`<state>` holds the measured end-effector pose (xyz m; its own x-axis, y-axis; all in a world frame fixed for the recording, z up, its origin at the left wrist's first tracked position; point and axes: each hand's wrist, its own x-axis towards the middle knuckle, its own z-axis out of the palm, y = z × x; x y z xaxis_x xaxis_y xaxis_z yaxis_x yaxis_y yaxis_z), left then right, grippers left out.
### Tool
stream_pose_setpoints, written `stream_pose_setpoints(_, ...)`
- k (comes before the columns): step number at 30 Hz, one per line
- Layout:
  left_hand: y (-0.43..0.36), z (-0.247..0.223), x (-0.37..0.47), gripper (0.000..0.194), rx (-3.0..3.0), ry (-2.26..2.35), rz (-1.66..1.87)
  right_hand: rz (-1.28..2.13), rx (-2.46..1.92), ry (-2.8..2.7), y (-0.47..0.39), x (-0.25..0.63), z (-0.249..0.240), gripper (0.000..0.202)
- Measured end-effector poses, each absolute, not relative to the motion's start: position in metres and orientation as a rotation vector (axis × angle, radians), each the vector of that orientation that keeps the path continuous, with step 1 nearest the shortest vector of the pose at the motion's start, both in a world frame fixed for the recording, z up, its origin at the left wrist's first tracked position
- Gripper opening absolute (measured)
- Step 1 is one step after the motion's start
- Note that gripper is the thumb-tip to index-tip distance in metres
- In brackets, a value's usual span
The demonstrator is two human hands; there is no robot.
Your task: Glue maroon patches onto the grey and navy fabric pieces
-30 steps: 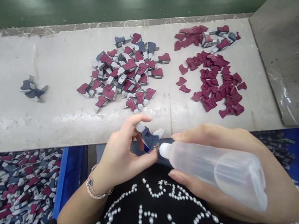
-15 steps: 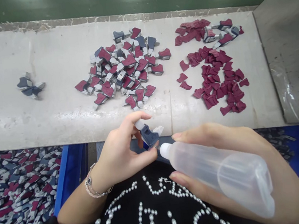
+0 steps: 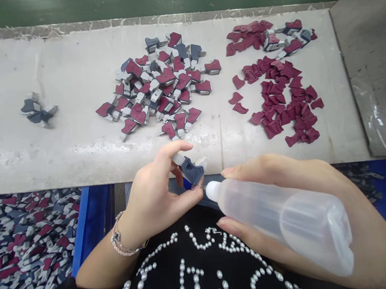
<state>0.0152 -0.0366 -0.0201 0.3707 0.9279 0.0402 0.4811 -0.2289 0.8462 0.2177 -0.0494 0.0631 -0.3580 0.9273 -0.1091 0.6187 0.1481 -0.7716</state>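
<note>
Between the thumb and fingers of my left hand point(image 3: 159, 187) is a small dark blue and light grey plastic part point(image 3: 191, 170), its recessed face turned up. My right hand point(image 3: 282, 170) is wrapped round a translucent squeeze bottle point(image 3: 281, 218) with a white cap. The bottle lies tilted, and its thin metal tip points at the lower edge of the part, close to my left thumb. Whether the tip touches the part, I cannot tell. Beyond my hands lies a pile of assembled maroon, blue and grey parts point(image 3: 166, 79).
Loose maroon pieces point(image 3: 272, 101) are spread on the right of the pale worktop point(image 3: 82, 145). Two blue-grey parts point(image 3: 39, 111) lie far left. A metal panel point(image 3: 377, 58) bounds the right side. Below left stands a blue bin point(image 3: 84, 225) full of parts point(image 3: 29, 251).
The part in my left hand has tilted slightly and shifted a little. The bottle stays almost in place, its tip still beside the part.
</note>
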Motion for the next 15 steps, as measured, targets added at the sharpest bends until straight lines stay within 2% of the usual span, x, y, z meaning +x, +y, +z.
stream_pose_setpoints(15, -0.0362, -0.0215, 0.0156, 0.054, 1.831, 1.249, 0.736, 1.053, -1.470, -2.040, -0.0468, 0.2177, 0.0627, 0.024)
